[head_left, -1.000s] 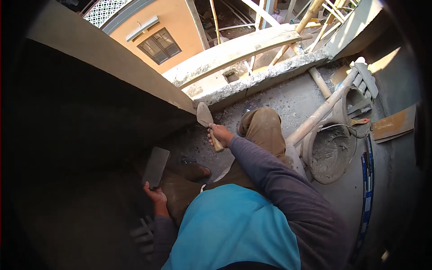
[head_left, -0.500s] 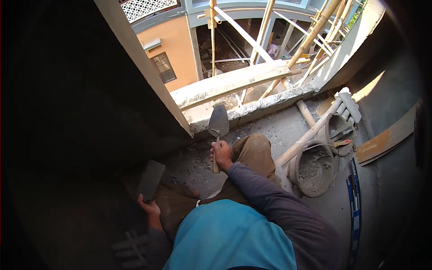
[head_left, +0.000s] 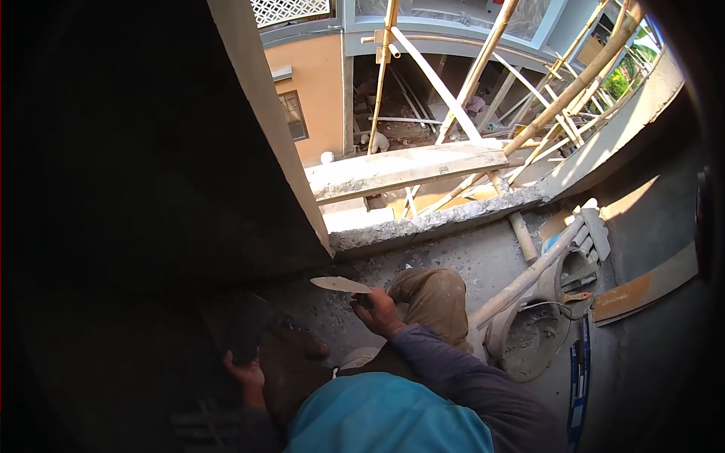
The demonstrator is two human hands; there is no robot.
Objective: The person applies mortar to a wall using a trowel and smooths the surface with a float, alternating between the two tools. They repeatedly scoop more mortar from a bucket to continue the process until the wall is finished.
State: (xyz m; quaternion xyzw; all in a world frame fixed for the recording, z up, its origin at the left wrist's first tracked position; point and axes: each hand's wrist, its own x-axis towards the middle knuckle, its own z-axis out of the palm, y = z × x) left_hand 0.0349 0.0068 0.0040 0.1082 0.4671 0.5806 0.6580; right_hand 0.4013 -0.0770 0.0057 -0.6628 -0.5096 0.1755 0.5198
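Note:
My right hand (head_left: 377, 311) is closed round the handle of a trowel (head_left: 340, 285), whose blade points left and catches the light above my knees. In the shade at the lower left, my left hand (head_left: 246, 373) grips the lower end of a dark flat rectangular block (head_left: 245, 325). Block and trowel are apart. To the right of my knee stands a bucket (head_left: 531, 341) with grey mortar in it.
A rough ledge (head_left: 445, 220) runs below the opening, with a wooden plank (head_left: 408, 172) over it and bamboo scaffolding (head_left: 461, 98) outside. A pole (head_left: 525, 279), a second bucket (head_left: 578, 268), a blue level (head_left: 579, 385) and curved boards (head_left: 646, 287) lie right. A person (head_left: 377, 142) is below.
The trowel has swung from pointing up to pointing left, and its blade is tilted. The block is now in deeper shade. The camera view has shifted, so the ledge sits lower.

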